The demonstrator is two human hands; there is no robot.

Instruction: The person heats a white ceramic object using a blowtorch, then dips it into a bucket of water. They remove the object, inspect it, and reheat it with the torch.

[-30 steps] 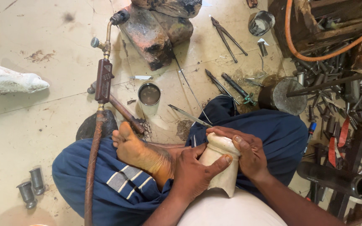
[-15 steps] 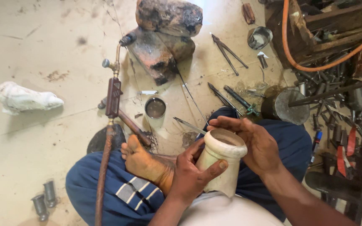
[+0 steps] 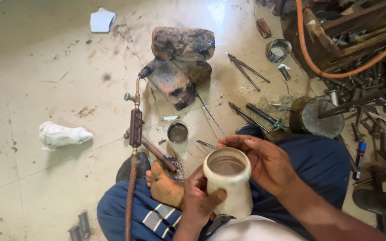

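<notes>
In both hands [image 3: 246, 178], white jar [image 3: 228, 180]

Blowtorch [image 3: 136, 122] beside charred bricks [image 3: 182, 62]; white rag [image 3: 63, 135] left; pliers [image 3: 246, 69] right.

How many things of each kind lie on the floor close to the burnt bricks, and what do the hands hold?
Burnt bricks: 2
Gas torch: 1
Small round tin: 1
White rag: 1
White jar, held by left hand and right hand: 1
Total: 6
</notes>
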